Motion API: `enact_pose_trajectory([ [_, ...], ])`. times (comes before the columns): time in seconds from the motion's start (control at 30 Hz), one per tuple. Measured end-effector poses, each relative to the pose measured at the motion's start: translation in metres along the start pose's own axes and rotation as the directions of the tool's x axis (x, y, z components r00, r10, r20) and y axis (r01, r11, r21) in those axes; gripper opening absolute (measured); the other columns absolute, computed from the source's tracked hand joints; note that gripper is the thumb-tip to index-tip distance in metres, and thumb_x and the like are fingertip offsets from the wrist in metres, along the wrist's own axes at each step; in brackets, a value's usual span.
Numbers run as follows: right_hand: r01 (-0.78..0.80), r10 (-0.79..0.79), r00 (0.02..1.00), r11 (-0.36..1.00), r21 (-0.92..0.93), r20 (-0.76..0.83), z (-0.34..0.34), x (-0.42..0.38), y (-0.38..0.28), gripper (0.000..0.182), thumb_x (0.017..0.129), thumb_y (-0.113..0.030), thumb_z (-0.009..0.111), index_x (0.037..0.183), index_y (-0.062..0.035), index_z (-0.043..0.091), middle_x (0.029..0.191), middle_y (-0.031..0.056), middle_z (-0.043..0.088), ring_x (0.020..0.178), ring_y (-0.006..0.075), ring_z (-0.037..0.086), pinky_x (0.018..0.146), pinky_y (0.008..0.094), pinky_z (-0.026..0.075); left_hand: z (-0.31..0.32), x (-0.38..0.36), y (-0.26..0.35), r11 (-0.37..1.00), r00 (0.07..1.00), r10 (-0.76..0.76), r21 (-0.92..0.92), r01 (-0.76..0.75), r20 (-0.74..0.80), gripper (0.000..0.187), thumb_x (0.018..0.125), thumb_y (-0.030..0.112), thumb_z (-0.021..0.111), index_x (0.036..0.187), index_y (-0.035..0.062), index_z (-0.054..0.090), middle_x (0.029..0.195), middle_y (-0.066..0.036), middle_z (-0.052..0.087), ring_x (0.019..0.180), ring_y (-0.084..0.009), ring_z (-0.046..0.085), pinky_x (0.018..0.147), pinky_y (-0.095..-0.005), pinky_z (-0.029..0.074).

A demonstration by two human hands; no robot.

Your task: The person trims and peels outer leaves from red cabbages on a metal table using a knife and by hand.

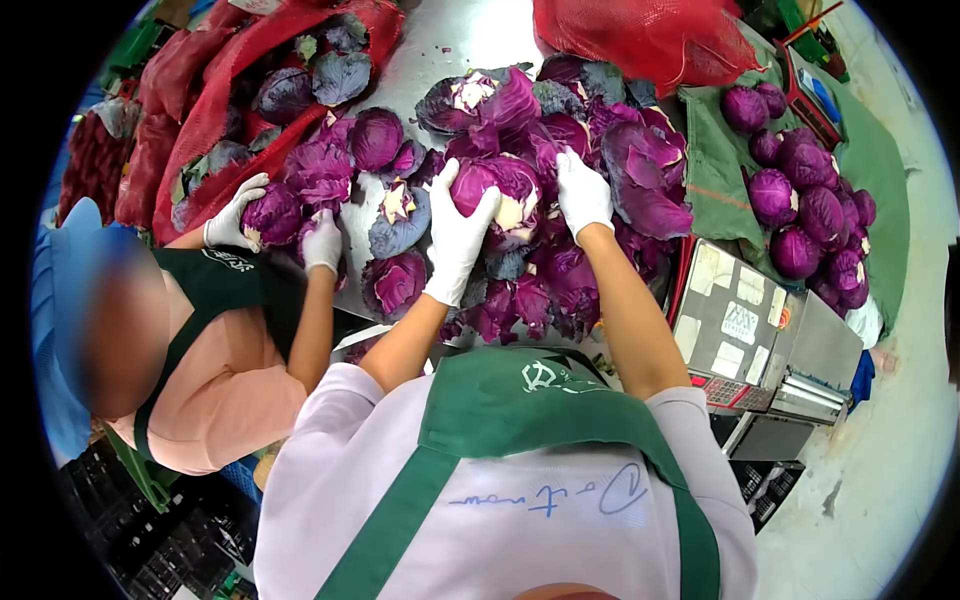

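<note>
Both of my hands wear white gloves and are at a purple cabbage (497, 183) with a pale cut stem, above a heap of loose purple leaves (570, 275). My left hand (460, 228) lies against the cabbage's left side, its thumb and fingers spread around it. On the right, my right hand (582, 195) is pressed to purple leaves beside the cabbage, its fingertips partly hidden among them. Trimmed leaves with white stem pieces (397, 204) lie left of my left hand.
At left, a co-worker's gloved hands (236, 213) hold another cabbage (272, 214). Red mesh bags (640, 40) lie on the metal table (440, 40). Several trimmed cabbages (820, 215) rest on green cloth (718, 165) at right, beside a grey box (735, 315).
</note>
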State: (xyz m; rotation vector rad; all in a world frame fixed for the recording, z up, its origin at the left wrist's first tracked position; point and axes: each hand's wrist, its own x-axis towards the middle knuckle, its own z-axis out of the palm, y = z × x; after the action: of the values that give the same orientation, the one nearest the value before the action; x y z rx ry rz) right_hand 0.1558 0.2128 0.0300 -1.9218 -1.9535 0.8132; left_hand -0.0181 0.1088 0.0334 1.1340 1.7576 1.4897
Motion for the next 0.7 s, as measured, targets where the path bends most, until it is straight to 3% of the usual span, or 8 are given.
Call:
enact_pose_trajectory([
  [0.07, 0.034, -0.018, 0.984, 0.996, -0.086, 0.179, -0.020, -0.010, -0.025, 0.051, 0.101, -0.048, 0.034, 0.145, -0.0252, 0.047, 0.106, 0.0253, 0.068, 0.100, 0.0458, 0.064, 0.087, 0.0535, 0.048, -0.002, 0.003, -0.009, 0.995, 0.999, -0.051, -0.085, 0.049, -0.018, 0.077, 0.084, 0.029, 0.077, 0.141, -0.0057, 0.040, 0.138, -0.021, 0.046, 0.127, -0.0273, 0.047, 0.109, -0.0366, 0.037],
  [0.33, 0.113, -0.116, 0.993, 0.962, 0.250, -0.002, -0.021, -0.062, 0.001, 0.049, 0.103, -0.039, 0.038, 0.149, -0.0213, 0.039, 0.118, 0.0239, 0.065, 0.101, 0.0445, 0.063, 0.088, 0.0513, 0.049, -0.018, 0.040, -0.013, 0.982, 0.966, -0.188, 0.009, 0.190, 0.175, 0.082, 0.083, 0.034, 0.079, 0.145, -0.0031, 0.040, 0.134, -0.018, 0.053, 0.120, -0.0215, 0.054, 0.104, -0.0338, 0.043],
  [0.37, 0.283, -0.246, 0.955, 0.922, 0.265, -0.162, -0.013, -0.067, 0.008, 0.048, 0.106, -0.040, 0.034, 0.147, -0.0166, 0.044, 0.103, 0.0234, 0.069, 0.089, 0.0390, 0.068, 0.085, 0.0443, 0.051, -0.017, 0.041, -0.008, 0.974, 0.951, -0.222, -0.002, 0.228, 0.217, 0.077, 0.086, 0.032, 0.077, 0.145, -0.0010, 0.041, 0.134, -0.015, 0.054, 0.119, -0.0171, 0.054, 0.103, -0.0309, 0.043],
  [0.43, 0.100, -0.106, 0.994, 0.934, 0.344, -0.001, -0.009, -0.075, 0.019, 0.049, 0.106, -0.041, 0.037, 0.147, -0.0164, 0.045, 0.089, 0.0120, 0.068, 0.060, 0.0166, 0.058, 0.060, 0.0321, 0.050, -0.011, 0.042, -0.010, 0.966, 0.957, -0.235, -0.065, 0.249, 0.172, 0.076, 0.086, 0.033, 0.077, 0.145, -0.0001, 0.042, 0.134, -0.014, 0.055, 0.119, -0.0178, 0.055, 0.103, -0.0313, 0.043],
  [0.5, -0.037, -0.010, 0.994, 0.910, 0.413, 0.111, -0.003, -0.083, 0.020, 0.050, 0.105, -0.041, 0.037, 0.149, -0.0172, 0.041, 0.094, 0.0109, 0.070, 0.070, 0.0218, 0.061, 0.067, 0.0351, 0.050, -0.013, 0.043, -0.009, 0.933, 0.943, -0.295, -0.167, 0.320, 0.157, 0.078, 0.085, 0.036, 0.078, 0.145, 0.0026, 0.042, 0.135, -0.013, 0.055, 0.120, -0.0192, 0.055, 0.105, -0.0327, 0.041],
  [0.53, -0.169, 0.077, 0.972, 0.884, 0.435, 0.221, -0.002, -0.089, 0.009, 0.052, 0.104, -0.042, 0.037, 0.150, -0.0176, 0.040, 0.102, 0.0137, 0.072, 0.087, 0.0331, 0.070, 0.081, 0.0423, 0.053, -0.015, 0.047, -0.011, 0.919, 0.930, -0.327, -0.171, 0.355, 0.170, 0.079, 0.085, 0.035, 0.079, 0.145, 0.0015, 0.041, 0.136, -0.013, 0.054, 0.122, -0.0181, 0.053, 0.105, -0.0306, 0.041],
  [0.6, -0.284, 0.081, 0.927, 0.791, 0.543, 0.366, -0.005, -0.097, -0.024, 0.054, 0.103, -0.040, 0.040, 0.151, -0.0158, 0.038, 0.087, 0.0124, 0.068, 0.067, 0.0221, 0.067, 0.072, 0.0385, 0.054, -0.010, 0.047, -0.015, 0.880, 0.912, -0.387, -0.242, 0.409, 0.134, 0.083, 0.084, 0.033, 0.080, 0.147, 0.0021, 0.036, 0.134, -0.016, 0.054, 0.119, -0.0238, 0.056, 0.101, -0.0364, 0.046],
  [0.7, 0.038, -0.079, 0.996, 0.826, 0.563, 0.049, 0.005, -0.064, -0.015, 0.050, 0.103, -0.038, 0.041, 0.144, -0.0091, 0.047, 0.107, 0.0200, 0.066, 0.081, 0.0301, 0.066, 0.079, 0.0406, 0.053, 0.001, 0.016, 0.042, 0.683, 0.764, -0.639, -0.390, 0.618, 0.092, 0.085, 0.088, 0.036, 0.074, 0.153, 0.0181, 0.023, 0.144, -0.020, 0.043, 0.120, -0.0309, 0.055, 0.091, -0.0498, 0.054],
])
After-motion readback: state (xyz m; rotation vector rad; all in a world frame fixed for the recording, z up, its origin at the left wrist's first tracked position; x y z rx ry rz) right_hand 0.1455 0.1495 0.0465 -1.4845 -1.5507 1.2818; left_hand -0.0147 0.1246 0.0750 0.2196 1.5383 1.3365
